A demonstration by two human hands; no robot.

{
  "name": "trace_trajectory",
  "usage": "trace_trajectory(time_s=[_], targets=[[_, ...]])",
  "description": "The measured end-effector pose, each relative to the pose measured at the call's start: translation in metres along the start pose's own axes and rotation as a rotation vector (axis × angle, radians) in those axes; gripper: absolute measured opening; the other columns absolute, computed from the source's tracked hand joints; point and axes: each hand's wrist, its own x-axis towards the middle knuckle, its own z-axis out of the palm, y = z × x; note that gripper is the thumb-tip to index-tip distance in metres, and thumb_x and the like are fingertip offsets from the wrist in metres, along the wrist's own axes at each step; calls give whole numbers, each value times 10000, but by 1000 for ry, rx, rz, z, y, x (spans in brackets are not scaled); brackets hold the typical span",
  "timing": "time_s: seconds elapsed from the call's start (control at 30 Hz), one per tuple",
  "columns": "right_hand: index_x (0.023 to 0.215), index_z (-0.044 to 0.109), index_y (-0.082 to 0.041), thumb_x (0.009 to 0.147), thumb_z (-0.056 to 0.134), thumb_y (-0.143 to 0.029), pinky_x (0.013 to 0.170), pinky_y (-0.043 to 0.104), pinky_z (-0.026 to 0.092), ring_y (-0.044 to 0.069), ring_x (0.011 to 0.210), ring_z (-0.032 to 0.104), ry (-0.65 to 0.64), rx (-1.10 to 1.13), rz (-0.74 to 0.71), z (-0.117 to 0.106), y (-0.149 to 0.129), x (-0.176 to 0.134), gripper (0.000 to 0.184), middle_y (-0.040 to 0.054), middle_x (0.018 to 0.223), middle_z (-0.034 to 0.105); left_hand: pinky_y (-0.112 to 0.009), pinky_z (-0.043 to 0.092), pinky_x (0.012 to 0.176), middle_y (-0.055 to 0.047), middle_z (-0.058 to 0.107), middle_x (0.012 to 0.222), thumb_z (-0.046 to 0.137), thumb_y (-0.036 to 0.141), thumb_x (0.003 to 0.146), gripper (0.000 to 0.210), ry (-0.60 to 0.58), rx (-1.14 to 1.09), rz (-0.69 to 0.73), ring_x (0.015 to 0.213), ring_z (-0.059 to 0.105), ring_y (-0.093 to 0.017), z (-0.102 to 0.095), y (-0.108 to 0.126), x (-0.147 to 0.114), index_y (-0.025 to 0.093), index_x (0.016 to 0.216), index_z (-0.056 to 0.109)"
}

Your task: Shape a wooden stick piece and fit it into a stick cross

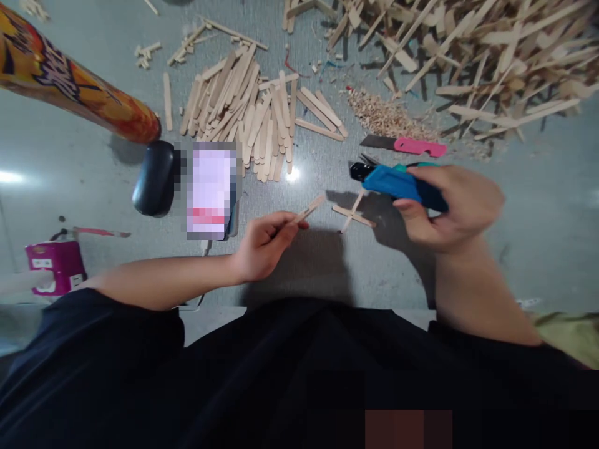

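Observation:
My left hand (269, 243) is closed on a wooden craft stick (317, 203), pinched between thumb and fingers. The stick points up and to the right, with a dark slot or line along it. My right hand (452, 206) is wrapped round a blue-handled tool (397, 185) with a black head; its exact kind does not show. Below that tool's head, two thin wooden sticks form a cross (352, 214) on the grey table. A small teal thing (425, 165) shows partly behind my right hand. Just beyond lies a pink-handled knife (421, 147), its dark blade pointing left.
Craft sticks (229, 93) lie piled beyond my left hand. A larger heap of wood pieces (468, 43) fills the far right, with wood shavings (384, 115) before it. A phone (210, 193), black mouse (154, 178), orange canister (79, 81) and purple socket block (56, 265) are leftward.

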Motion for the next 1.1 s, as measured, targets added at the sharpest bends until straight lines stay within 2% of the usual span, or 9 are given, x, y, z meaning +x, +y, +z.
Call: trace_trajectory(time_s=[0.03,0.07,0.1,0.2,0.43,0.67,0.83,1.03,1.1], targets=[[1440,778,-285,1096,764,-465,751,460,631,325,874,843,-6,21,-27,-2,-2,0,388,104,1056,894,-221,232,450,65,454,564,755,556,1117,437,22,-23,20,477,346,-67,1,-2,1,132,1061,843],[1490,745,-304,1120,734,-413,834,469,652,324,972,855,-140,29,-33,-2,-5,-1,386,103,1152,899,-225,222,446,70,447,550,780,580,1096,452,44,-42,24,468,331,-64,3,-3,3,136,1033,839],[1466,749,-307,1122,725,-416,821,461,643,315,961,851,-157,51,-60,-1,-8,-1,362,86,1125,896,-227,216,444,73,444,543,803,596,1076,461,59,-61,18,464,320,-62,4,-4,4,141,1016,835],[1316,787,-284,1081,771,-526,693,409,571,259,780,794,-67,117,-173,8,-15,-3,338,34,980,873,-234,193,438,82,437,533,863,614,1027,465,76,-121,13,456,309,-60,6,-6,7,151,994,830],[1359,817,-294,1106,725,-519,795,465,589,291,907,791,-168,61,-119,18,-17,-8,351,69,1096,893,-242,153,423,103,412,514,895,629,1001,470,44,-134,16,440,291,-57,5,-3,9,166,1002,817],[1330,834,-297,1096,723,-570,812,442,569,293,929,809,-96,-2,-91,19,-11,-4,376,72,1078,891,-234,219,449,84,451,526,894,596,1014,443,15,-103,0,454,321,-57,5,4,6,160,965,832],[1333,830,-166,1095,790,-510,799,401,551,280,899,834,135,-48,-53,11,0,1,420,141,1082,903,-228,221,456,73,456,533,890,593,1015,441,37,-80,-2,474,329,-60,4,5,5,158,959,837],[1315,816,-246,1130,670,-583,784,425,571,269,886,806,-168,19,-71,11,-14,-2,412,74,1048,900,-217,218,439,89,432,523,902,575,1010,422,60,-136,15,461,297,-53,3,0,10,160,978,835],[1329,804,-256,1135,661,-570,778,437,579,281,895,814,-176,35,-89,12,-19,-3,396,70,1057,902,-204,239,442,87,440,526,904,568,1011,416,59,-145,22,462,307,-50,4,-2,9,156,991,847]])
